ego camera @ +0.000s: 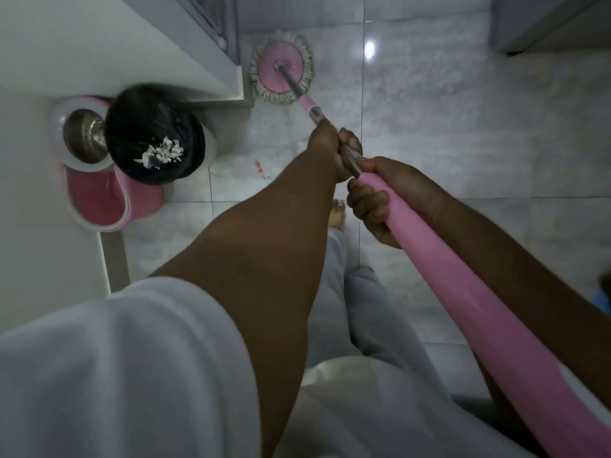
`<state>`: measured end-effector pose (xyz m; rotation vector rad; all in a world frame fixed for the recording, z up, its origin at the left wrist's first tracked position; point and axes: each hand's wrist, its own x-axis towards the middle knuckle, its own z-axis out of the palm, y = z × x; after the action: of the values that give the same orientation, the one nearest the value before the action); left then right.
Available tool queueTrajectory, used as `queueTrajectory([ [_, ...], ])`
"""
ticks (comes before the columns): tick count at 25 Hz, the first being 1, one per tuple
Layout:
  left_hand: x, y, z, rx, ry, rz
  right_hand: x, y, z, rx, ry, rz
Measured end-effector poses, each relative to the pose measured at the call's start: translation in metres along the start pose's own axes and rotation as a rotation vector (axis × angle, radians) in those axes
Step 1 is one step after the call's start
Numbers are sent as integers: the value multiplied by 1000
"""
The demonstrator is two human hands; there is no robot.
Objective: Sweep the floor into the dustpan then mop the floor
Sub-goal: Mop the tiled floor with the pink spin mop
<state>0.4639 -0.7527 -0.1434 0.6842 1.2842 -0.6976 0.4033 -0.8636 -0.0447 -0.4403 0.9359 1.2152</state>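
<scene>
A round pink mop head [281,71] with a pale string fringe lies flat on the grey tiled floor [446,120], close to a white cabinet corner. Its pink and metal handle [463,292] runs down to the lower right. My left hand [334,150] grips the metal part of the handle further down the pole. Just behind it my right hand [380,200] grips the pink sleeve. A small red stain [259,166] marks the tile left of my hands.
A pink and white spin bucket [96,200] with a steel basket stands at the left. A bin with a black bag [155,133] holding torn white paper sits beside it. White cabinets [132,44] line the left side. My bare foot [337,213] shows below my hands.
</scene>
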Motion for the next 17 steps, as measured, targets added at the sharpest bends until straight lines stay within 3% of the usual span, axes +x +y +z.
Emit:
queueTrajectory([
  [5,-8,-87,11,30,-25,-28,-37,46,-76,76,-62,-25],
  [12,-48,-250,6,116,-67,-162,-125,150,-172,144,27,2],
  [17,-60,-288,-21,62,-56,-208,-141,188,-186,78,74,66],
])
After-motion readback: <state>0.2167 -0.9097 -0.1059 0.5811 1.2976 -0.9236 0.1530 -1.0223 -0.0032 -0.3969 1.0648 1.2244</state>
